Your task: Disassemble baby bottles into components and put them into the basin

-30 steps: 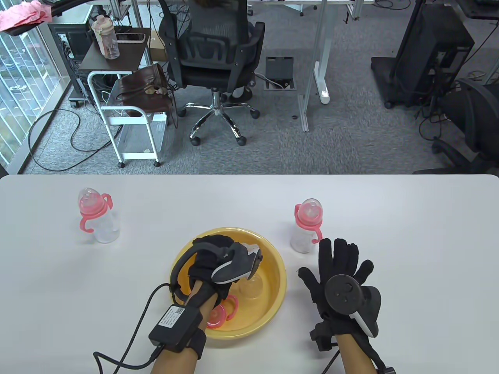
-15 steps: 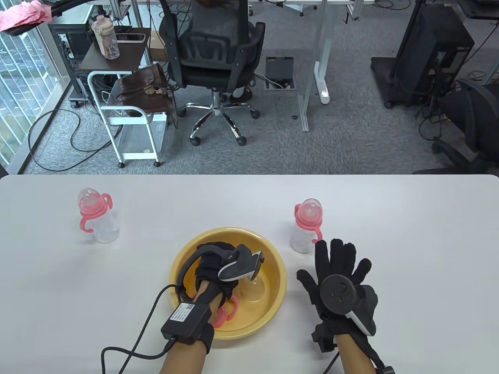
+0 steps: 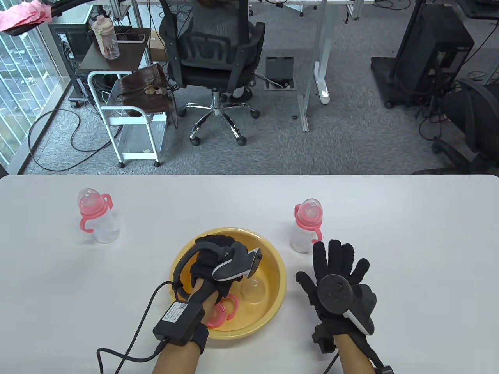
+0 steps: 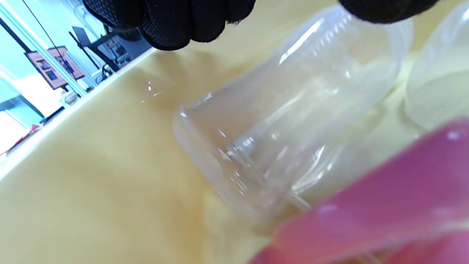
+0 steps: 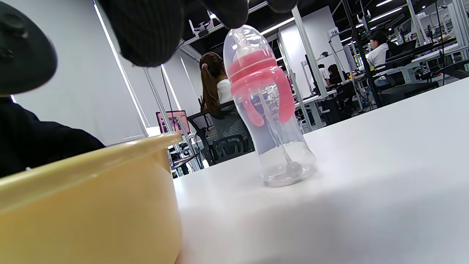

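left hand point(image 3: 212, 265) curled on clear bottle body point(image 4: 278, 121) inside basin point(image 3: 273, 304); right hand point(image 3: 335, 272) splayed (empty) near right bottle point(image 3: 306, 226), one careless reach could topple it.

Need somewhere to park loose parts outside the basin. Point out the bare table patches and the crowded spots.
Bare white table lies right of the right-hand pink-collared clear baby bottle, and between the left-hand pink-handled bottle and the yellow plastic basin. Crowded: inside the basin, and between it and the right hand.
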Action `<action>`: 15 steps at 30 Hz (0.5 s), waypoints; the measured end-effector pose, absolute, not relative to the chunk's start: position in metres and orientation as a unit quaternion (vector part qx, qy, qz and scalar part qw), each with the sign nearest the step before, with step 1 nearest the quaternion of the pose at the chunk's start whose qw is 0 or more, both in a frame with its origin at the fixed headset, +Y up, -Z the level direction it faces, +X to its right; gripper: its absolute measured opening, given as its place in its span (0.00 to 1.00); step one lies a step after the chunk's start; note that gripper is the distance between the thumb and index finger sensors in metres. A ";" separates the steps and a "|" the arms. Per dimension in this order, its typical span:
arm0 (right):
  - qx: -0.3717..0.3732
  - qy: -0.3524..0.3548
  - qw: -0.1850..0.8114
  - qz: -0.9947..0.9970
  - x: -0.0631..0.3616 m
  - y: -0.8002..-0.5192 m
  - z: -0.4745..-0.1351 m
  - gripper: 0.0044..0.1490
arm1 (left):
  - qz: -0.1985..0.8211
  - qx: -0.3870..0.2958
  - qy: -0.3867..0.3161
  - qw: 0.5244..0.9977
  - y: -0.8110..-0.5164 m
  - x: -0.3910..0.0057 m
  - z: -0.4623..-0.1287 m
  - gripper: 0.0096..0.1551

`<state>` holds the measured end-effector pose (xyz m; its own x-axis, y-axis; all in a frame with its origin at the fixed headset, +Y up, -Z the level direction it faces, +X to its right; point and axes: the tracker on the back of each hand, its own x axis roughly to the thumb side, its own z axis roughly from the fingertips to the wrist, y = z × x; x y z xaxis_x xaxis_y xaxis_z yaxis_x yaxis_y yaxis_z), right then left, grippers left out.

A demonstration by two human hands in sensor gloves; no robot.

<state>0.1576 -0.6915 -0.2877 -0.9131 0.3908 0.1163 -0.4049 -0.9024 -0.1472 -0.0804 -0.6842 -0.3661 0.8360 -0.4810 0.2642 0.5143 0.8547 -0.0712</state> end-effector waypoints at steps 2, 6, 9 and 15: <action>0.045 -0.084 0.201 0.975 0.156 -0.692 -0.288 0.51 | -0.261 -0.049 -0.121 0.956 -0.675 -0.085 -0.363 0.58; 0.053 -0.074 0.194 0.977 0.153 -0.694 -0.289 0.51 | -0.275 0.004 -0.117 0.954 -0.654 -0.102 -0.356 0.59; 0.061 -0.062 0.185 0.979 0.150 -0.696 -0.290 0.51 | -0.284 0.045 -0.103 0.952 -0.637 -0.122 -0.351 0.59; 0.067 -0.052 0.179 0.980 0.148 -0.697 -0.291 0.50 | -0.280 0.084 -0.038 0.955 -0.607 -0.182 -0.346 0.60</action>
